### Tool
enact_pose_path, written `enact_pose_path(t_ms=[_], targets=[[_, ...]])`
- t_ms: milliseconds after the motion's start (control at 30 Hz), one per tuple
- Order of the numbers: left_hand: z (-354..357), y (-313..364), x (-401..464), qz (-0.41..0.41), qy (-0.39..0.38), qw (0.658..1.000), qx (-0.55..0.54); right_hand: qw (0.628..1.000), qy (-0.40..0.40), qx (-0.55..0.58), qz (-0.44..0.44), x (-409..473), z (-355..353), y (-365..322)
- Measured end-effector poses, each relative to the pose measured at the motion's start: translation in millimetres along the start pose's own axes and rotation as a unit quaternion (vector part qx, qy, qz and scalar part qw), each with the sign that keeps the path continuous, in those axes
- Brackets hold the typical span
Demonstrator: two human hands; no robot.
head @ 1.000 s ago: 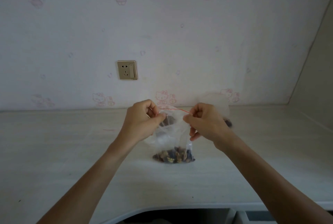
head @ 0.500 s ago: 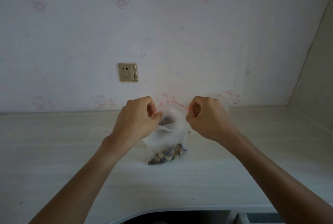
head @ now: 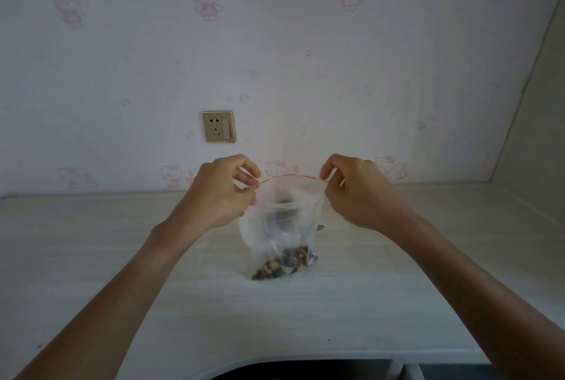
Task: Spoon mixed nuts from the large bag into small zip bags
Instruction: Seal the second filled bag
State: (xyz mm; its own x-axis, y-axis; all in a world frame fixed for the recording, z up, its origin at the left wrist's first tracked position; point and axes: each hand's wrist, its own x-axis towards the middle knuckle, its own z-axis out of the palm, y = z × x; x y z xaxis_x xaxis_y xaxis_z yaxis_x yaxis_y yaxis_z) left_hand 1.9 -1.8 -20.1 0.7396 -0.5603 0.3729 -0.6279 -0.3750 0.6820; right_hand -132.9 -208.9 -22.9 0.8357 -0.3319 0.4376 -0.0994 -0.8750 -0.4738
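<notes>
A small clear zip bag (head: 281, 227) with a red zip line hangs over the middle of the pale table (head: 122, 257). Mixed nuts (head: 284, 263) fill its bottom, which touches the tabletop. My left hand (head: 220, 193) pinches the left end of the bag's top edge. My right hand (head: 357, 190) pinches the right end, and the mouth is stretched between them. Behind the bag something dark shows through the plastic, and a small pale tip (head: 320, 227) pokes out at its right; I cannot tell what they are.
A wall with cartoon-cat wallpaper rises behind the table, with a gold socket plate (head: 218, 126) left of centre. A side panel (head: 538, 135) closes the right end. The table's front edge (head: 305, 355) curves in over a dark gap.
My hands have moved apart and risen a little, drawing the bag's top edge wider. The bag's bottom has swung left, so the nuts lie at a slant.
</notes>
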Motion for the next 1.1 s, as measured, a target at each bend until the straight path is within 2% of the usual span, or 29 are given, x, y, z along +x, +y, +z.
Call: enact_pose_path(t_ms=[167, 367, 467, 600, 733, 833, 933, 1100], targets=[[-3, -5, -4, 0.054, -0.033, 0.998, 0.028, 0.993, -0.049, -0.024, -0.102, 3, 2, 6], [-3, -5, -2, 0.093, -0.056, 0.989, 0.102, 0.979, -0.138, -0.084, -0.128, 19, 7, 6], [-6, -6, -2, 0.100, -0.069, 0.980, 0.157, 0.971, -0.139, -0.132, -0.142, 26, 4, 7], [-16, -9, -4, 0.093, -0.083, 0.970, 0.210, 0.974, -0.117, -0.131, -0.142, 30, -6, 11], [-21, -18, -2, 0.112, -0.075, 0.977, 0.164, 0.985, -0.104, -0.039, -0.135, 30, -7, 16], [-17, -23, 0, 0.099, -0.048, 0.992, 0.062, 0.989, -0.078, 0.049, -0.115, 29, -9, 19], [-13, -30, 2, 0.085, -0.013, 0.996, -0.013, 0.991, -0.072, 0.070, -0.091, 30, -13, 26], [-8, -41, 5, 0.078, 0.000, 0.994, -0.079, 0.984, -0.085, 0.136, -0.072, 30, -13, 37]])
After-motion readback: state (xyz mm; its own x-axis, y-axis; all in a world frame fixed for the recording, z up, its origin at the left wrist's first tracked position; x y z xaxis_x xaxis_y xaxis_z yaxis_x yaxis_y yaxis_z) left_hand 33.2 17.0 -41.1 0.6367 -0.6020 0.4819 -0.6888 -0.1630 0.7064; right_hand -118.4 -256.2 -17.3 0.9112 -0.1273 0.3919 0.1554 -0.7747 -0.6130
